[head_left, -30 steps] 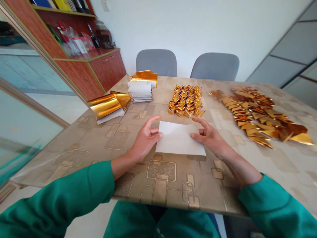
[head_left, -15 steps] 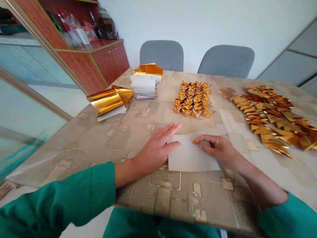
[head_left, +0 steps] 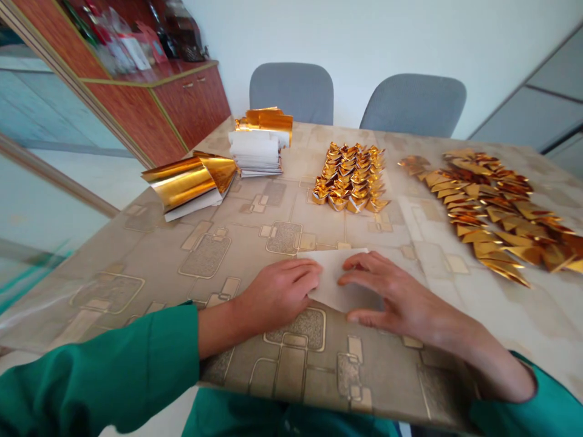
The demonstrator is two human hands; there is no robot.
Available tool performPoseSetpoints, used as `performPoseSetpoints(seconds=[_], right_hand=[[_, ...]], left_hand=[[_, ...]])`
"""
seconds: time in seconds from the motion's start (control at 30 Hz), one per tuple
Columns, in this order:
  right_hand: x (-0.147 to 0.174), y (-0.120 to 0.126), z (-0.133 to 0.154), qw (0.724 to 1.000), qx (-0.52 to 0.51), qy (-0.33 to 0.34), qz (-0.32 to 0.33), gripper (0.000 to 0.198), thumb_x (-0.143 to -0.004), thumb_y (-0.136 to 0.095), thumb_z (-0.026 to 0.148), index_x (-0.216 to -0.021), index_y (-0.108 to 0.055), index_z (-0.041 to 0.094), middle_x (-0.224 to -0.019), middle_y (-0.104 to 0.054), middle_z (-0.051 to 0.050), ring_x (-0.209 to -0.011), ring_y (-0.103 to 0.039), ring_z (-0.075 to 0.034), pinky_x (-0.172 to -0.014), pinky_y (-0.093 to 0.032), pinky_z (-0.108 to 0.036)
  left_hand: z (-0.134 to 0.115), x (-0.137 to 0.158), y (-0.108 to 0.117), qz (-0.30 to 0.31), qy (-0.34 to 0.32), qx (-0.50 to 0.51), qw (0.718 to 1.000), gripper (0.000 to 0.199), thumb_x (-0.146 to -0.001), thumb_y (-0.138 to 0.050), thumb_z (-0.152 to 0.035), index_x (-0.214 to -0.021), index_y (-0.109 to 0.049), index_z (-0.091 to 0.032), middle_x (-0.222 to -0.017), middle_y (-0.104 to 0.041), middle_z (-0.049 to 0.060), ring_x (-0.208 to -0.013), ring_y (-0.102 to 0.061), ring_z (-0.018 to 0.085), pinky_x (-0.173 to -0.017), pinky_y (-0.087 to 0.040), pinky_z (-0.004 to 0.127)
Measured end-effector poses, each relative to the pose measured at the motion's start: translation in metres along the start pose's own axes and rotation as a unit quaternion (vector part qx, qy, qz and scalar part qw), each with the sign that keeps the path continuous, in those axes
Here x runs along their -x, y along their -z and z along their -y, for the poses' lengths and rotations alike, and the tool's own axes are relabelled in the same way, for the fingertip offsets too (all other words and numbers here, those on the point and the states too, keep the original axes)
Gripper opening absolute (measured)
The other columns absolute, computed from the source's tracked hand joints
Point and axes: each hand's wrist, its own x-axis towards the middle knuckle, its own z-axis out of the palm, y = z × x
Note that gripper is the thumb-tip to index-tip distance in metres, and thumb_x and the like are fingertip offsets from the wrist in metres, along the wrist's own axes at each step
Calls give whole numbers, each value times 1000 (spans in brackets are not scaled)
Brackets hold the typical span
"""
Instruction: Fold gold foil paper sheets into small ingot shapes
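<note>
A white sheet of paper lies on the table in front of me, its near right part under my right hand. At its left edge my left hand is closed, with the curled fingers gripping the paper. My right hand is open over the right part of the sheet, fingers and thumb spread, the thumb near the front edge. Beyond the sheet stand rows of folded gold foil paper pieces.
Far left on the patterned table are a curved gold foil sheet and a stack of white-backed foil paper. Many flat folded gold pieces spread on the right. Two grey chairs stand behind, a red cabinet back left.
My left hand has gone from flat, stretched fingers to curled fingers at the paper's left edge. The right hand has opened from a near pinch. The sheet's near edge now slants.
</note>
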Motion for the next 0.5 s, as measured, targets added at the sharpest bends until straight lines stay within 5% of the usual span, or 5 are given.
performPoseSetpoints(seconds=[0.1,0.23,0.37,0.5], right_hand=[[-1,1,3,1000,8,-6,20,53,-75,-76,51,-116,-65,21,-120,-60,-12,-111,-53,-30,-96,-46,-47],[-2,8,-5,998,-59,-14,9,18,-91,-61,34,-102,-67,20,-112,-67,-9,-105,-59,-23,-94,-46,-38],[-3,10,-18,991,-116,-69,-23,25,-98,-51,37,-93,-69,20,-91,-71,-5,-82,-64,-18,-75,-48,-31],[-9,2,-22,983,-93,-136,-85,23,-95,-54,35,-88,-70,20,-82,-70,-4,-74,-62,-17,-68,-44,-29]], left_hand=[[0,-1,1,-7,47,30,998,16,-94,-49,-22,-97,-63,-15,-108,-71,12,-105,-65,22,-94,-53,39],[3,-1,1,-3,68,50,996,10,-91,-53,-20,-93,-62,-15,-107,-70,11,-102,-63,24,-94,-51,41],[4,1,2,2,107,55,993,9,-91,-55,-21,-95,-61,-16,-102,-70,9,-98,-63,23,-89,-52,39],[4,3,3,-18,174,57,983,33,-90,-56,-23,-122,-52,-17,-113,-67,10,-103,-64,23,-90,-53,39]])
